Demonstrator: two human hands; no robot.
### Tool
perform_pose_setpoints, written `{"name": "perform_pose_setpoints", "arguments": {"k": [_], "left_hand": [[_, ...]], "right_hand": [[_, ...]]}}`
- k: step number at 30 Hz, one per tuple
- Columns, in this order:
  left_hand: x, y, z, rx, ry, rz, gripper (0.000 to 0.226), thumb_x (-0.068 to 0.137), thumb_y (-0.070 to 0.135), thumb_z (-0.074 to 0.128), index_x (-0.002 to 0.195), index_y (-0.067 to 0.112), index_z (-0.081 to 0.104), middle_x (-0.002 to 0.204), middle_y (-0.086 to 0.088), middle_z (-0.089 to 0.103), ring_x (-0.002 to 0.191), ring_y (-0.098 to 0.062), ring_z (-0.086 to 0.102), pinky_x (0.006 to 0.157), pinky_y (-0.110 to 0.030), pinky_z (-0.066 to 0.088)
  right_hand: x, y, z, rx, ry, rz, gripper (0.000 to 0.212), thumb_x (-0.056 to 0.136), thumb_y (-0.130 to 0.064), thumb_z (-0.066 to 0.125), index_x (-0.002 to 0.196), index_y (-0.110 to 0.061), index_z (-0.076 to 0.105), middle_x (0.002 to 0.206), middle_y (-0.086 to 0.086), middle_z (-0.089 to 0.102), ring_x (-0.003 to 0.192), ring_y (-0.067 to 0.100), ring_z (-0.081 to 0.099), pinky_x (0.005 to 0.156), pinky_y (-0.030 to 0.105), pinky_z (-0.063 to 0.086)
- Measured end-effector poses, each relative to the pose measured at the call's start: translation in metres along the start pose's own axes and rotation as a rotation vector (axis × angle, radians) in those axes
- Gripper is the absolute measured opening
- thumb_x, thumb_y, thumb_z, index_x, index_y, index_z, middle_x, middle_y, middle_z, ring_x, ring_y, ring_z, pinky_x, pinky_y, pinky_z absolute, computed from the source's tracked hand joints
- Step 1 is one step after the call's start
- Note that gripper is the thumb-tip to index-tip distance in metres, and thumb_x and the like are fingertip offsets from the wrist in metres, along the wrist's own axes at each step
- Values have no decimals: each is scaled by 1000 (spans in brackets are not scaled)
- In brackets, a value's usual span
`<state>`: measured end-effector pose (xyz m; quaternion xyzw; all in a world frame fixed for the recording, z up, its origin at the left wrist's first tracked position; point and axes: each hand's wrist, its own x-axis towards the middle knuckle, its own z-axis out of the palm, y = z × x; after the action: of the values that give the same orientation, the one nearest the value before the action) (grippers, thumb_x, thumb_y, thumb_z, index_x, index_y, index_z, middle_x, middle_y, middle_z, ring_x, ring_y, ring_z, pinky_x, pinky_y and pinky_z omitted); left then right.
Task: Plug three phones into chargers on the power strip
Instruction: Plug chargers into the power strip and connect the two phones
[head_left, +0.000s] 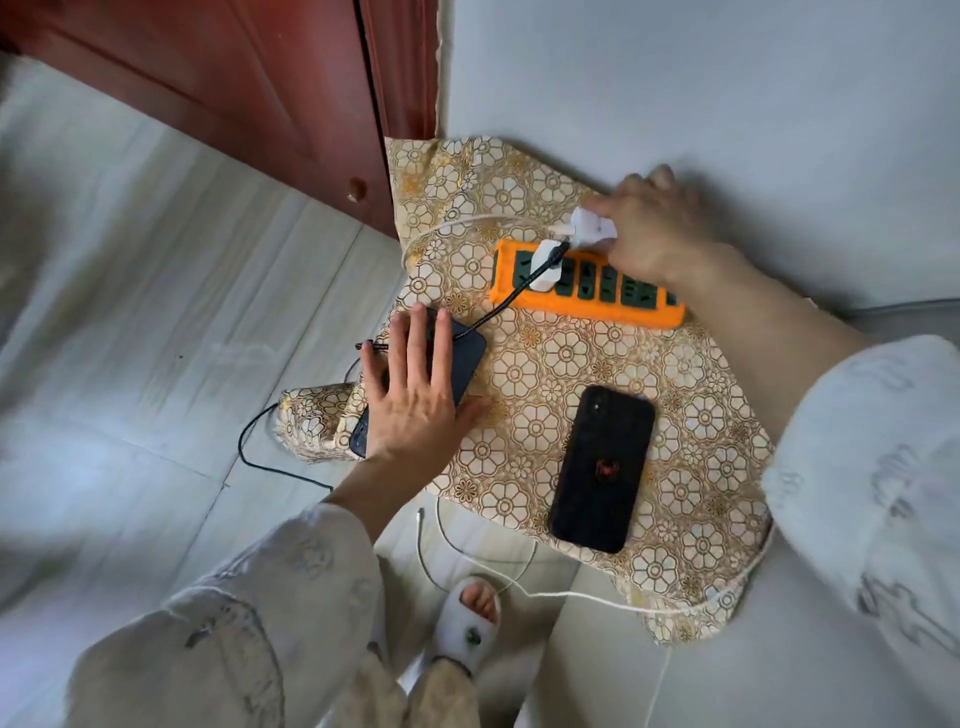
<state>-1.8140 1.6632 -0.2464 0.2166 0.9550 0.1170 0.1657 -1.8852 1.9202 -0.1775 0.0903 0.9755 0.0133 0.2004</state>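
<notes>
An orange power strip (613, 304) lies at the back of a small table under a flowered cloth (545, 364). One white charger (546, 267) sits plugged in at its left end, and a black braided cable (498, 309) runs from it to a dark phone (467, 348). My left hand (410, 387) lies flat on that phone, fingers spread. My right hand (649, 228) grips a second white charger (592, 226) just above the strip, a white cable (467, 224) trailing left from it. A black phone (602, 467) lies face down, apart from both hands.
A white cable (571, 597) loops over the floor and the table's front right corner. A black cord (260, 447) lies on the pale tiles at left. A red-brown door (234, 78) stands behind, a grey wall to the right. My slippered foot (470, 618) is below.
</notes>
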Motion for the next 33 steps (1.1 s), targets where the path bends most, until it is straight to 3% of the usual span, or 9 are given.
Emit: {"name": "perform_pose_setpoints", "arguments": {"k": [4, 8, 13, 18, 21, 24, 30, 32, 33], "left_hand": [[0, 1, -1, 6, -31, -12, 92, 81, 66, 31, 142, 18, -19, 157, -8, -9, 144, -27, -8, 114, -55, -3], [3, 2, -3, 5, -61, -27, 94, 81, 64, 37, 144, 18, -15, 157, -7, -11, 144, -27, -10, 114, -56, -1], [3, 2, -4, -3, -69, -32, 95, 81, 63, 41, 144, 18, -14, 157, -7, -11, 144, -27, -9, 114, -56, -1], [4, 2, -4, -1, -75, -35, 95, 81, 63, 40, 144, 18, -15, 157, -7, -12, 144, -28, -10, 114, -56, -2], [4, 2, -3, -1, -71, -34, 95, 80, 64, 40, 144, 18, -13, 157, -8, -11, 144, -28, -10, 113, -56, -2], [4, 2, -2, 0, -75, -33, 96, 80, 64, 40, 144, 18, -15, 157, -7, -12, 144, -28, -11, 113, -56, -3], [4, 2, -2, 1, -72, -34, 96, 80, 64, 39, 144, 18, -16, 157, -8, -12, 144, -28, -10, 113, -55, -3], [4, 2, -2, 5, -71, -36, 96, 80, 65, 39, 143, 18, -16, 157, -7, -13, 144, -28, -11, 113, -55, -3], [4, 2, -3, 8, -73, -35, 96, 80, 65, 38, 143, 18, -18, 157, -7, -13, 144, -28, -11, 113, -55, -3]], "right_hand": [[-2, -2, -11, 91, -59, -23, 47, 81, -27, 63, 125, -12, 51, 120, 18, 42, 108, 34, 45, 85, 40, 41], [-19, -7, -14, 246, 52, 32, 61, 76, -35, 67, 126, -7, 47, 120, 17, 48, 105, 33, 51, 85, 40, 43], [-41, 2, -15, 637, 109, 167, 48, 71, -34, 68, 114, -15, 56, 110, 3, 63, 91, 16, 59, 76, 27, 47], [-61, 12, -5, 779, 32, 256, 55, 60, -38, 67, 110, -25, 48, 113, -2, 63, 100, 17, 61, 84, 38, 51], [-65, 12, 1, 920, 16, 232, 47, 62, -26, 70, 101, -28, 43, 115, -1, 60, 105, 18, 59, 90, 46, 50], [-65, 13, 3, 1021, 15, 184, 47, 69, -9, 71, 101, -26, 43, 116, 0, 56, 105, 18, 60, 93, 42, 50], [-62, 17, 5, 1025, -24, 111, 49, 70, 2, 72, 106, -21, 47, 107, -6, 59, 91, 2, 58, 72, 3, 46], [-61, 18, 5, 915, -26, 74, 52, 71, -2, 72, 112, -25, 50, 107, -9, 59, 93, 2, 58, 80, 5, 46], [-59, 18, 6, 861, -36, 61, 54, 71, -5, 72, 117, -26, 51, 112, -6, 60, 98, 8, 59, 88, 16, 48]]}}
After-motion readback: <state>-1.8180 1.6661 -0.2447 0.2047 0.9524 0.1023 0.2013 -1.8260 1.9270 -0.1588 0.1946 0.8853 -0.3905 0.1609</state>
